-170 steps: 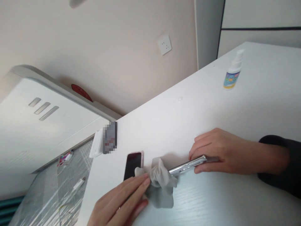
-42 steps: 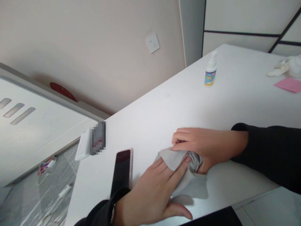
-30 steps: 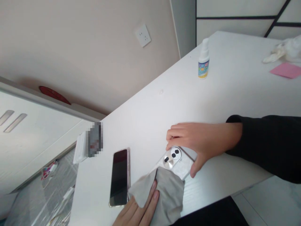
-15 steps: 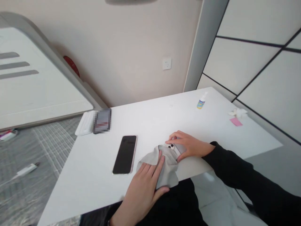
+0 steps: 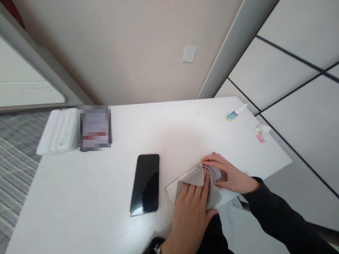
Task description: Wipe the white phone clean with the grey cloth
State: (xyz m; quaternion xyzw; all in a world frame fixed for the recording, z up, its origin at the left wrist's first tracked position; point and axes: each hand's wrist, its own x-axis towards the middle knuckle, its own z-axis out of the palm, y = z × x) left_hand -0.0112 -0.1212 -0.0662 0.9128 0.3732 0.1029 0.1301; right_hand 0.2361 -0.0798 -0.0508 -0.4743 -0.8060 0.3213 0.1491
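Observation:
A light-coloured smartphone (image 5: 172,190) lies back up near the table's front edge, its lower left end bare. Over its middle and right end is a bunched grey cloth (image 5: 194,175). My left hand (image 5: 191,211) lies flat on the cloth with fingers stretched and thumb apart; a fold of the cloth partly covers the fingertips. At the phone's right end, my right hand (image 5: 229,173) grips its edges between thumb and fingers, against the cloth. That end and its cameras are hidden. To the left, a second smartphone (image 5: 145,184) rests with its black screen up, touched by neither hand.
On the white table (image 5: 79,194), a small spray bottle (image 5: 235,113) lies at the back right. Crumpled white tissue (image 5: 261,128) and a pink slip (image 5: 260,138) are by the right edge. At the back left are a white packet (image 5: 58,130) and a blurred-out dark item (image 5: 95,128).
The cloth and my left hand have slid right along the phone, covering its camera end and baring its lower left end. My right hand still holds the right end. The view has tilted down.

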